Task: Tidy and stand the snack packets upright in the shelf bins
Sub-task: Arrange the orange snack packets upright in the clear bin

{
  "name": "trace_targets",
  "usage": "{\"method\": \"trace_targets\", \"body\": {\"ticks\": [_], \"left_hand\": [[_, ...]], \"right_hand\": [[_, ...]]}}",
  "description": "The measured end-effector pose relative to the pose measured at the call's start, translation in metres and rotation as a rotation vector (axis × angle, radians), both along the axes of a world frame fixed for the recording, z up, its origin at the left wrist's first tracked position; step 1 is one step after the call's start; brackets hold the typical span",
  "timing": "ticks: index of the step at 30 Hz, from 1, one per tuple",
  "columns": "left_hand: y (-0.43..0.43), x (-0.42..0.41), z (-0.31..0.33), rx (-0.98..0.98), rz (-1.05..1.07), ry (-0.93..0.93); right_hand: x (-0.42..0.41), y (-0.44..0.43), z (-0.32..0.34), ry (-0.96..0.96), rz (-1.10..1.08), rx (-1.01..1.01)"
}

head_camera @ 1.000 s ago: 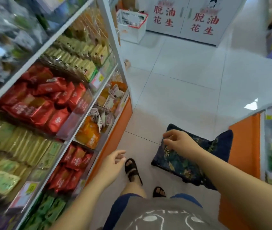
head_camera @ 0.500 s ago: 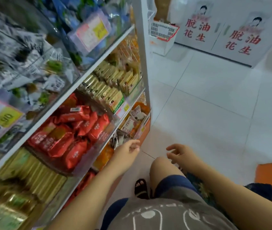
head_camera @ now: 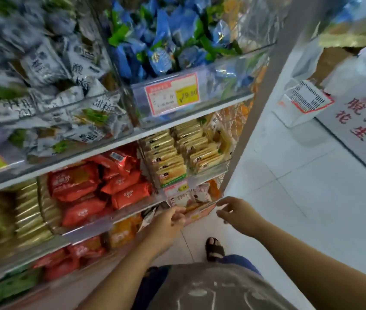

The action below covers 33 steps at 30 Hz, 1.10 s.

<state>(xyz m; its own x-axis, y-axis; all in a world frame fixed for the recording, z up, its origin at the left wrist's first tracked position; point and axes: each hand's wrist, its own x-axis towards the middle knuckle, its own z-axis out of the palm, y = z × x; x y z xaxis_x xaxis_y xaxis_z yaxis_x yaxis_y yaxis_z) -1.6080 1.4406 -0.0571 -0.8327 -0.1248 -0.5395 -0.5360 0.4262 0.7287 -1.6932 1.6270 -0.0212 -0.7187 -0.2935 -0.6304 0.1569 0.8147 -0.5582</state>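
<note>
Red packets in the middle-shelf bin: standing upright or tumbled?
Tumbled. The red packets lie flat or slanted, piled over one another, unlike the tan packets beside them, which stand in neat rows.

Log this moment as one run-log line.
left hand: at front edge of end bin, grip unclear | right hand: empty, fingers loosely curled, beside bin corner | white packets: jumbled inside
</note>
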Motion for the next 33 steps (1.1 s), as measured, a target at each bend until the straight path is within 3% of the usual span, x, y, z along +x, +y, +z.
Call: {"method": "trace_targets", "body": {"ticks": [7, 14, 20, 24, 29, 33], "left_hand": [[-0.003, 0.028, -0.042, 0.024, 0.187, 0.010], [-0.038, 0.035, -0.164, -0.102, 0.230, 0.126], [-0.057, 0.035, -0.247, -0.462, 0.100, 0.502], [-0.069, 0.033, -0.295, -0.654, -0.066, 0.779], [-0.066, 0.036, -0.323, -0.803, -0.082, 0.866], [-0.053, 0.039, -0.324, -0.839, -0.077, 0.804]], "right_hand": [[-0.032, -0.026, -0.025, 0.045, 0.157, -0.070], [0.000, -0.056, -0.182, 0.151, 0.311, -0.150], [0.002, -0.082, -0.293, 0.581, 0.276, -0.209], [-0.004, -0.087, -0.340, 0.835, 0.380, -0.302], [-0.007, -0.076, -0.362, 1.023, 0.438, -0.264], [-0.014, -0.060, -0.354, 1.016, 0.489, -0.129]]}}
